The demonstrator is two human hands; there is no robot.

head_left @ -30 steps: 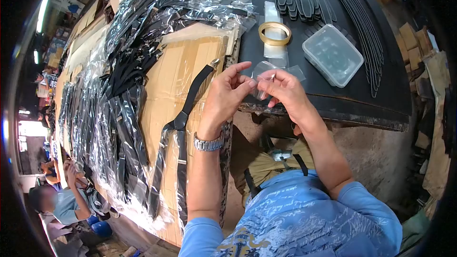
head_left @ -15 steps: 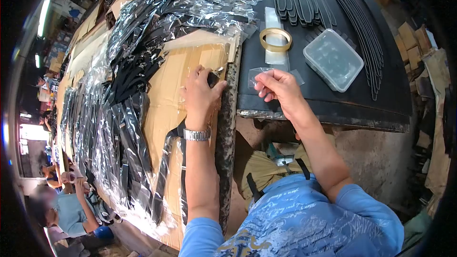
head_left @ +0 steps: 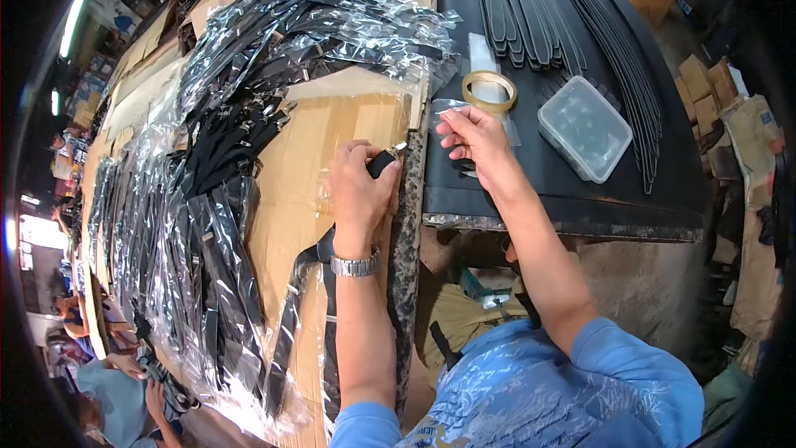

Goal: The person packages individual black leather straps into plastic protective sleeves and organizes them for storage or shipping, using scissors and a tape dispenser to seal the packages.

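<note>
My left hand [head_left: 361,187] is closed around the end of a black belt [head_left: 382,163], with a bright metal piece at its tip, over the cardboard near the table's edge. A black strap [head_left: 312,254] runs out beneath that wrist. Over the dark table, my right hand [head_left: 474,137] pinches a small clear plastic piece [head_left: 448,105] between thumb and forefinger; its other fingers are curled. Just beyond this hand, a roll of tan tape [head_left: 489,91] lies over a stack of clear plastic sleeves [head_left: 481,54].
Plastic-wrapped black belts [head_left: 166,257] cover the left table, with more [head_left: 307,25] heaped at the back. Beside my right hand stands a lidded clear plastic box [head_left: 585,129]. Dark strips [head_left: 531,8] lie behind it. Another person [head_left: 124,398] sits at lower left.
My left hand has turned, so the belt's end and metal tip show more. The right hand has shifted slightly left with the plastic piece. The view has moved a little.
</note>
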